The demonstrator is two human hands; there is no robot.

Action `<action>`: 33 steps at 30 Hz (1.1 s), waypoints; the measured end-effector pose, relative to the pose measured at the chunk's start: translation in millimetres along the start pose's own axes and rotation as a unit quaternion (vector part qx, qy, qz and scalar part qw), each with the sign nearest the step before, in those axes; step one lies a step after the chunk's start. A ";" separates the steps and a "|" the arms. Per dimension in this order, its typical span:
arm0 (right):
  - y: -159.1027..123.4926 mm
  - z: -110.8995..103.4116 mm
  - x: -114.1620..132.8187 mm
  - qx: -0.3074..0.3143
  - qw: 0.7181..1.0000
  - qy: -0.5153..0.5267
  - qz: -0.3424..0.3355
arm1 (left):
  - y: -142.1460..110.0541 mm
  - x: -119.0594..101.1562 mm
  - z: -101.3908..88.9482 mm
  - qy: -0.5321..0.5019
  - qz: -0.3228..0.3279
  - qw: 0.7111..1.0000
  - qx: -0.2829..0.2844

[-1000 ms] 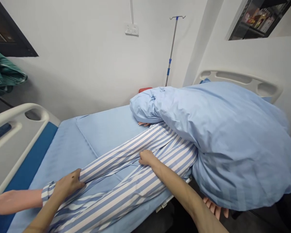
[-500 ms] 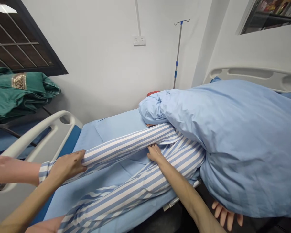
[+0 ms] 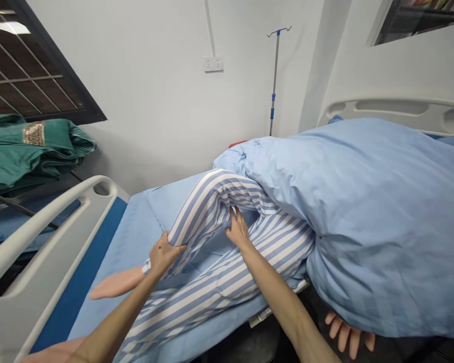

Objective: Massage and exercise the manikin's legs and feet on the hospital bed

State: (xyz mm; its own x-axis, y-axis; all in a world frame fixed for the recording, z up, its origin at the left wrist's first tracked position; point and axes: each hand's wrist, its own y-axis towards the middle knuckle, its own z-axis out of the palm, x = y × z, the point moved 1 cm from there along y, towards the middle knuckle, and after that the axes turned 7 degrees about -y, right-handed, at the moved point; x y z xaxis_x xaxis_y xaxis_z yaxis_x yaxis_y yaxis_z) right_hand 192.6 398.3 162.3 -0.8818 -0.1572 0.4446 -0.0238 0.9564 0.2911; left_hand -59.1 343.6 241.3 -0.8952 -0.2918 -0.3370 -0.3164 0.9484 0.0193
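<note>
A manikin-like figure lies on the bed in blue-and-white striped trousers. Its far leg (image 3: 202, 206) is bent, with the knee raised off the sheet. My left hand (image 3: 164, 252) is wrapped round the lower part of this leg, above the pinkish foot (image 3: 117, 283). Under the bent knee, my right hand (image 3: 237, 227) grips the leg from behind, its fingertips partly hidden by the cloth. The near leg (image 3: 215, 297) stays stretched out on the mattress, partly behind my forearms. A light-blue quilt (image 3: 378, 201) covers the upper body.
A pale footboard (image 3: 53, 206) stands at the left and a headboard (image 3: 393, 106) at the far right. The figure's hand (image 3: 350, 333) hangs below the quilt's near edge. An IV pole (image 3: 275, 75) rises behind the bed. Green folded cloth (image 3: 49, 146) lies beyond the footboard.
The far leg has gone from straight to bent, its knee rising and its foot drawn off the footboard onto the bed. My left hand moved right with it; my right hand shifted slightly.
</note>
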 end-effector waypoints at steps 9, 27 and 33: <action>0.5 2.4 -1.4 0.025 0.999 -0.017 0.013 | -1.1 -10.4 23.4 -0.046 -0.005 0.999 -0.002; -4.5 3.8 -0.4 0.089 0.994 -0.058 0.034 | -8.8 59.5 -102.4 0.226 0.060 0.971 0.050; -5.5 8.8 -3.2 0.180 0.980 -0.083 0.028 | -4.0 48.7 -134.5 0.287 0.112 0.950 0.054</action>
State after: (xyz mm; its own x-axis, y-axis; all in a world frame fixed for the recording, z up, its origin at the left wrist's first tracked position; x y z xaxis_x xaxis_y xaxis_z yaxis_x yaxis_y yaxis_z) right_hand 191.3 395.7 151.8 -0.9503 -0.0875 0.2987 -0.1108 0.9919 -0.0620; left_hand -143.6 308.9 351.4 -0.9699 -0.0714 0.2327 -0.0916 0.9928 -0.0770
